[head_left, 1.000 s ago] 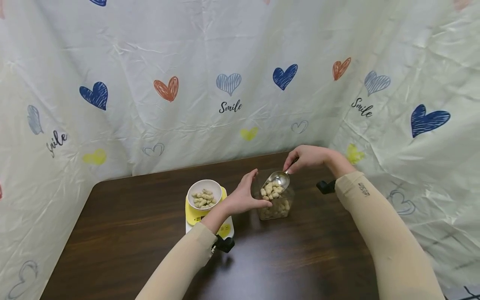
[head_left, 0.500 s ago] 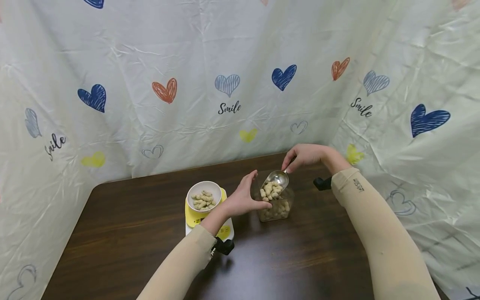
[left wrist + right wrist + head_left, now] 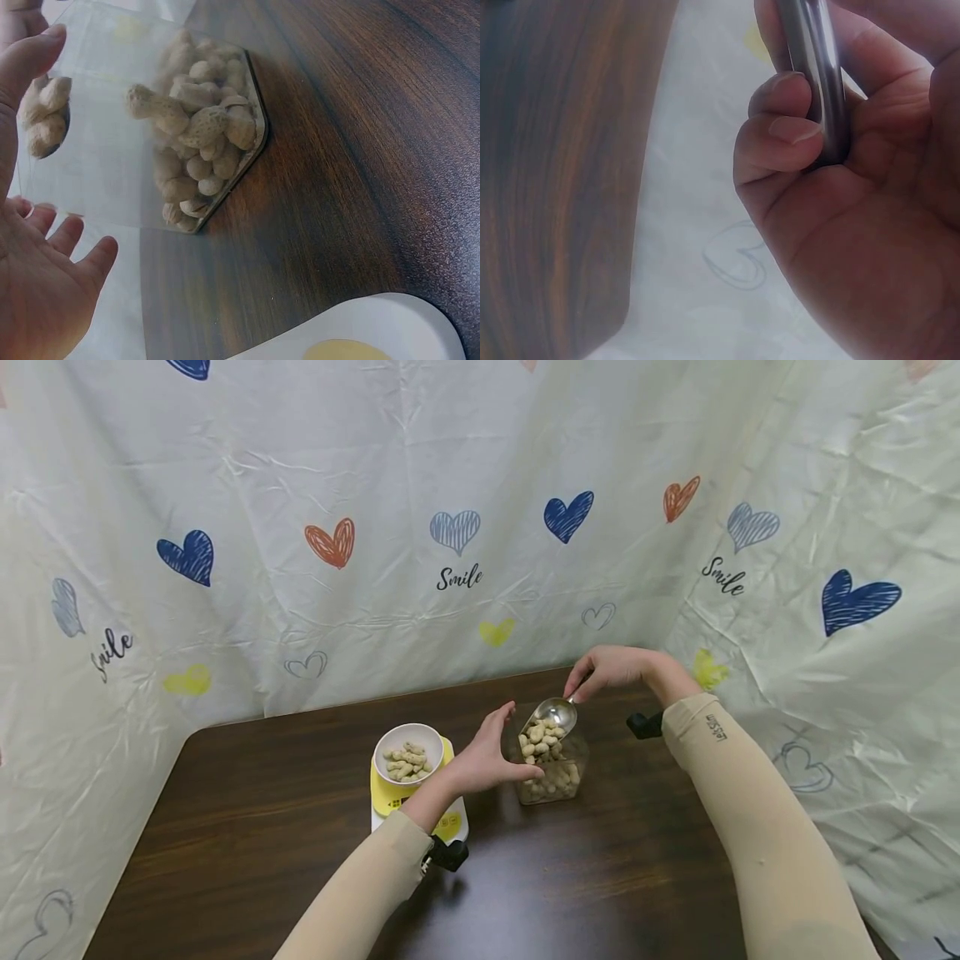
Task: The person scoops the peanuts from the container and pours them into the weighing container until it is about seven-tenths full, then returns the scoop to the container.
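Note:
My left hand [image 3: 486,758] holds a clear, angular-sided container [image 3: 105,184] near its top, thumb on one side and fingers spread along the other. Peanuts in their shells [image 3: 214,135] are heaped at its bottom. From above, my right hand [image 3: 617,668] grips a metal scoop, its fingers curled round the handle [image 3: 821,82]. The scoop's bowl [image 3: 561,714] tilts down into the container's mouth. Several peanuts lie at its lip, partly seen beside my thumb in the left wrist view. Another peanut [image 3: 154,109] shows above the heap there.
Left of the container, a white bowl [image 3: 386,739] of peanuts sits on a yellow and white kitchen scale [image 3: 450,825], partly hidden by my left forearm. Both stand on a dark wooden table [image 3: 262,827]. A heart-printed curtain [image 3: 390,635] hangs along the back and sides.
The peanuts in the scoop have shifted down toward its lip, baring more of the metal bowl. My right hand has risen very slightly; my left hand stays at the container.

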Motion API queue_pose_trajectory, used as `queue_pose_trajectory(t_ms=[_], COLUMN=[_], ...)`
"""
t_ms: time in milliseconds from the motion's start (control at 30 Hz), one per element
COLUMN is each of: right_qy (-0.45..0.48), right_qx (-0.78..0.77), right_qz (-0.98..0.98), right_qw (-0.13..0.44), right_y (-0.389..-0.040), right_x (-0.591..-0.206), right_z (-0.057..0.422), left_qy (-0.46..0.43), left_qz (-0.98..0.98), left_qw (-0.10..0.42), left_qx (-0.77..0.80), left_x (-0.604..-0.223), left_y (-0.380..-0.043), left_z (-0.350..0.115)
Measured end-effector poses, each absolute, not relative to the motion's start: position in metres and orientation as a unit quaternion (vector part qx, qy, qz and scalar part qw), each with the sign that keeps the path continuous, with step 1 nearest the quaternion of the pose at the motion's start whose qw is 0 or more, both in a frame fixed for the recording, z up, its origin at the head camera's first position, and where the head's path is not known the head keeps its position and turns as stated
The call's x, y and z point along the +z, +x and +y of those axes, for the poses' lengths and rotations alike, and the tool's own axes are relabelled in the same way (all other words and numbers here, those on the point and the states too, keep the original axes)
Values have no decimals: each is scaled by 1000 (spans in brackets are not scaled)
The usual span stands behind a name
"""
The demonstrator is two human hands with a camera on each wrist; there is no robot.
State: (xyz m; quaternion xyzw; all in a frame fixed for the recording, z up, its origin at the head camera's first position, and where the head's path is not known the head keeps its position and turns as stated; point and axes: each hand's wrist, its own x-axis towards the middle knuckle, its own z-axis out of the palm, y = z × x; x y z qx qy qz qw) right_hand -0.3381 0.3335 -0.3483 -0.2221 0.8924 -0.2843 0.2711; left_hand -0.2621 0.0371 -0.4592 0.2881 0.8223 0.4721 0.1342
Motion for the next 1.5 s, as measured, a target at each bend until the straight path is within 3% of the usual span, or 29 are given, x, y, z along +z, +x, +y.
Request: queue_pose_trajectory(t_ms=[800, 1500], right_qy=[-211, -163], right_qx=[-299, -353], right_qz=[892, 904], right_qw=[265, 176], right_y=[-331, -302], right_x=[-331, -352], right_z=[346, 370], left_qy=[288, 286], left_qz=[820, 816], left_qw=[131, 155], left_qx=[477, 477], left_x=[-457, -456], left_y=[-260, -256], left_z=[34, 32])
